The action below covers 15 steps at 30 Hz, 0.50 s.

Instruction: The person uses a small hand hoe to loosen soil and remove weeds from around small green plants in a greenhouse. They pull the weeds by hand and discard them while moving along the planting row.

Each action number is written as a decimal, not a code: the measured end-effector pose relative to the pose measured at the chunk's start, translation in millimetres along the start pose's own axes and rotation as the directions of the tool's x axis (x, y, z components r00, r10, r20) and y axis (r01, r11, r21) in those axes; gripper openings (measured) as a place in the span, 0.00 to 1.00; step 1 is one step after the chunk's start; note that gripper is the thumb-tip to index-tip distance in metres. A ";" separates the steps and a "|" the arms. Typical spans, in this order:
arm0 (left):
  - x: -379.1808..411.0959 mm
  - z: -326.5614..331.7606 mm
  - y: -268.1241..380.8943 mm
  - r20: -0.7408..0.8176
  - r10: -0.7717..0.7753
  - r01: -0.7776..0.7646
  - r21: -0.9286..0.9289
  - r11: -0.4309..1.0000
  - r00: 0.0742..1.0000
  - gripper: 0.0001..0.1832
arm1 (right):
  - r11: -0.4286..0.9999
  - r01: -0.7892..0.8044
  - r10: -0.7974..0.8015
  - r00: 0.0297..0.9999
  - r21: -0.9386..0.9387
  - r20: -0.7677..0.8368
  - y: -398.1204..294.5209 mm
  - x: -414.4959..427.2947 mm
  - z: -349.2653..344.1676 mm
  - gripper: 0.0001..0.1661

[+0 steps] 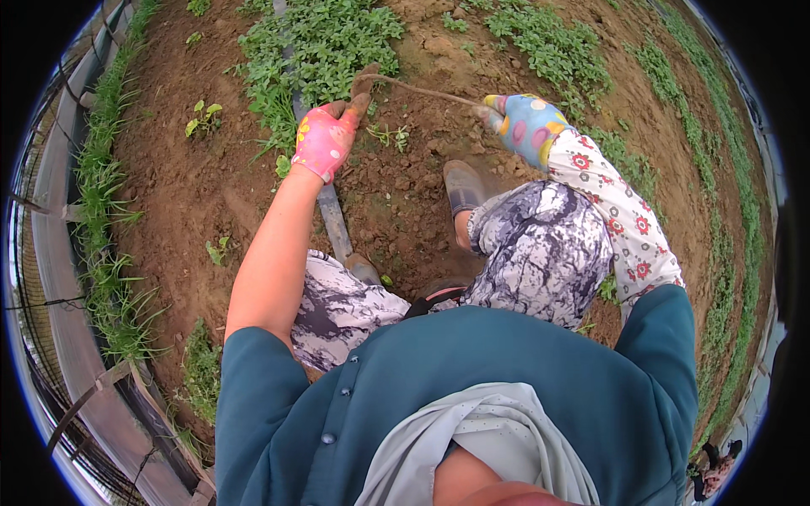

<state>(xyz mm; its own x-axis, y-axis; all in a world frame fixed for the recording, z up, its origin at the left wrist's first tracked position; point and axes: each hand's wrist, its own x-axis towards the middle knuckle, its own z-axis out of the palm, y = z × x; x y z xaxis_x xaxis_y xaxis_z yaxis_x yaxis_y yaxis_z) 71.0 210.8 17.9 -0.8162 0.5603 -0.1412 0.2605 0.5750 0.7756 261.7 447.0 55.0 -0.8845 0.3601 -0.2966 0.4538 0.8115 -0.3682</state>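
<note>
My left hand (pixel 330 134), in a pink patterned glove with soil-covered fingertips, is raised over the dirt, with one end of a thin brown cord or stem (pixel 425 91) at its fingers. The other end is pinched in my right hand (pixel 520 125), which wears a blue glove with coloured dots. Between the two hands the strand runs nearly straight. Beyond my left hand grows a patch of low leafy green plants (pixel 345 41). A flat dark drip-irrigation tape (pixel 330 212) passes beneath my left wrist. A small weed (pixel 400 138) stands in the loose soil between my hands.
My shoe (pixel 465 183) rests on the soil below my right hand. More green plants (pixel 557 47) grow at the upper right. Seedlings (pixel 204 119) dot the bare soil at left, beside a grassy strip (pixel 104 177) and a framed side wall (pixel 60 190). Part of another person (pixel 715 471) shows at lower right.
</note>
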 end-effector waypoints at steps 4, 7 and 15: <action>5.5 9.3 12.4 0.112 -0.042 0.028 0.129 0.991 0.993 0.27 | 0.997 -0.046 0.051 0.996 -0.064 0.073 -0.8 -7.3 -15.0 0.29; 15.2 16.4 -4.5 0.219 0.043 -0.070 0.119 0.990 0.975 0.25 | 0.986 -0.042 0.047 0.998 -0.160 0.029 2.7 -3.8 -13.2 0.26; 1.4 -3.8 11.4 0.321 -0.053 -0.042 0.283 0.958 0.946 0.29 | 0.980 -0.009 0.024 0.997 -0.200 0.074 -8.4 -0.5 -14.0 0.28</action>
<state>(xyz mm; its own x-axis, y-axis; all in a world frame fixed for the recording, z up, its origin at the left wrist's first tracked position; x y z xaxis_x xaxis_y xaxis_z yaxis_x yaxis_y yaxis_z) 70.8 215.9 28.9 -0.6203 0.6904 -0.3722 0.4295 0.6960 0.5754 256.8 446.4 70.5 -0.8628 0.3442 -0.3702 0.4307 0.8840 -0.1819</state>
